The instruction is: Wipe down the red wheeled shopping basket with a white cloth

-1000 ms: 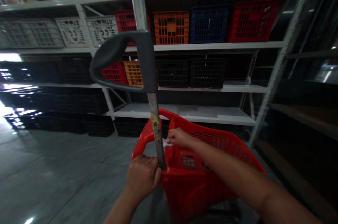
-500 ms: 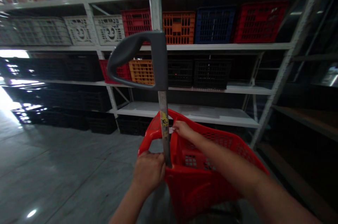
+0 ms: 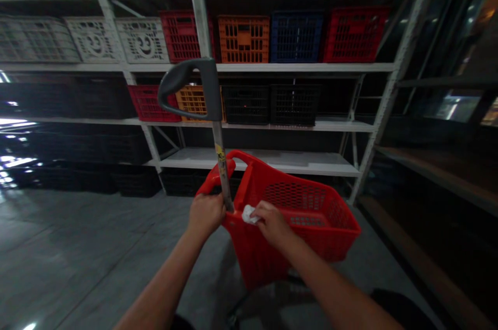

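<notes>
A red plastic shopping cart stands before me, its basket reaching off to the right. My left hand is closed around the near end of its red push handle. Pinched in the fingers of my right hand is a crumpled white wipe, paper or cloth I cannot tell. It lies against the cart's near upper rim, just right of the pole's foot. The upright metal pole rises from the cart beside my left hand, with a worn yellow sticker and a grey loop grip.
White metal shelving spans the back, holding white, red, an orange crate, a blue crate and black crates. A darker rack stands at the right. Grey concrete floor extends to the left.
My right hand has moved the wipe from beyond the pole to the cart's near rim, right of the pole. My left hand keeps its hold on the handle. The view has shifted right.
</notes>
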A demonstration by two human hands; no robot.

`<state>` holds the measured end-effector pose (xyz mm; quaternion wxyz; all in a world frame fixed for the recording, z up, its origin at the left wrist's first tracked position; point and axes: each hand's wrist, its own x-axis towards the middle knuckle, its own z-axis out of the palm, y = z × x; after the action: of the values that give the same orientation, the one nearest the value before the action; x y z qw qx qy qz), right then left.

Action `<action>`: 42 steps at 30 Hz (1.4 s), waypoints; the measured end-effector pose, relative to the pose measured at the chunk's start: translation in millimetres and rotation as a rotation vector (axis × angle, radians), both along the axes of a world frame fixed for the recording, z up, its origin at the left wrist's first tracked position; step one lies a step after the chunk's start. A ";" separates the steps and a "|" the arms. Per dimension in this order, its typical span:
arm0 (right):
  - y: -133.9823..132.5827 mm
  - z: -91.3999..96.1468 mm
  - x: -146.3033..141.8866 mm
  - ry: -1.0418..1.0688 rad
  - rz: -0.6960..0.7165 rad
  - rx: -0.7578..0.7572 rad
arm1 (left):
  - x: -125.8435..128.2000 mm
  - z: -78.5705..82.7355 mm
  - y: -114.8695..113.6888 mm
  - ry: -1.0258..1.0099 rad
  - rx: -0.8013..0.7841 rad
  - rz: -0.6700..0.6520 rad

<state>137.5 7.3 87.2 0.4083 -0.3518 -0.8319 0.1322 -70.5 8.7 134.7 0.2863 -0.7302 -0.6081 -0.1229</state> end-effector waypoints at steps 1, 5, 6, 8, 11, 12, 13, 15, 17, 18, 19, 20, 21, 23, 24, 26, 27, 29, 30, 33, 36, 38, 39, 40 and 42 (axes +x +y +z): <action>-1.6 -8.3 12.6 0.009 -0.067 -0.018 | -1.3 0.5 0.7 0.003 -0.006 -0.005; -3.7 -30.6 46.7 0.078 -0.231 -0.064 | -4.6 0.5 3.8 -0.008 -0.009 -0.012; -4.2 -30.9 43.5 0.086 -0.233 -0.059 | -4.7 0.1 4.7 -0.010 -0.003 -0.013; -5.2 -24.9 21.2 0.089 -0.200 -0.023 | -4.4 -1.1 6.2 -0.007 0.010 -0.005; -3.4 -10.0 -27.1 0.091 -0.088 0.092 | -3.8 -2.4 7.3 0.003 0.014 0.016; -1.8 -7.2 -38.7 0.089 -0.056 0.124 | -4.2 -2.5 7.6 0.002 0.013 0.021; -0.1 -6.7 -44.9 0.086 -0.039 0.145 | -5.1 -2.5 8.0 0.001 0.012 0.023; 2.7 -13.9 -38.2 0.071 -0.060 0.151 | -8.5 -2.5 9.6 -0.001 0.010 0.027; 3.0 -30.1 -7.3 0.053 -0.140 0.128 | -14.1 -2.5 13.2 -0.009 0.008 0.031; 1.9 -40.2 14.5 0.042 -0.196 0.113 | -17.7 -2.5 15.8 -0.019 0.008 0.028; 0.2 -50.6 38.0 0.029 -0.242 0.100 | -21.5 -2.5 18.6 -0.033 0.007 0.017; -2.0 -60.5 61.6 0.012 -0.296 0.090 | -25.6 -2.6 21.6 -0.051 0.010 -0.001; -4.5 -69.2 83.4 -0.009 -0.354 0.081 | -29.5 -2.7 24.3 -0.071 0.016 -0.027; -9.1 -81.3 116.2 -0.036 -0.440 0.089 | -35.5 -4.0 27.0 -0.138 0.078 -0.079; -10.9 -84.3 125.4 -0.042 -0.472 0.093 | -36.3 -5.8 26.2 -0.200 0.159 -0.097; -12.5 -84.6 128.1 -0.038 -0.508 0.098 | -30.1 -12.8 19.2 -0.362 0.398 -0.123; -12.3 -82.5 122.4 -0.027 -0.513 0.096 | -21.9 -18.3 13.1 -0.443 0.523 -0.149; -9.8 -75.9 100.5 0.002 -0.487 0.090 | 5.2 -32.6 -1.6 -0.493 0.606 -0.278; -7.8 -72.1 86.5 0.013 -0.456 0.092 | 23.1 -40.7 -8.6 -0.462 0.533 -0.389; -0.6 -63.0 48.3 0.033 -0.370 0.109 | 78.4 -63.3 -19.8 -0.297 0.176 -0.516; 1.8 -62.6 41.8 0.008 -0.365 0.117 | 107.3 -77.0 -13.3 -0.278 0.105 -0.386; -2.8 -68.4 62.5 -0.047 -0.406 0.110 | 106.3 -80.7 -4.7 -0.250 0.095 -0.343; -7.1 -72.6 78.6 -0.076 -0.440 0.106 | 101.9 -81.4 -0.8 -0.232 0.090 -0.337; -12.3 -77.3 96.7 -0.101 -0.481 0.101 | 96.5 -81.7 2.6 -0.215 0.085 -0.336; -23.2 -86.2 131.1 -0.123 -0.568 0.091 | 86.4 -81.7 7.3 -0.192 0.080 -0.329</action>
<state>268.7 -15.9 0.9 0.3930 -0.5593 -0.7284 -0.0463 15.9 16.0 53.1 0.2319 -0.7928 -0.4995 -0.2611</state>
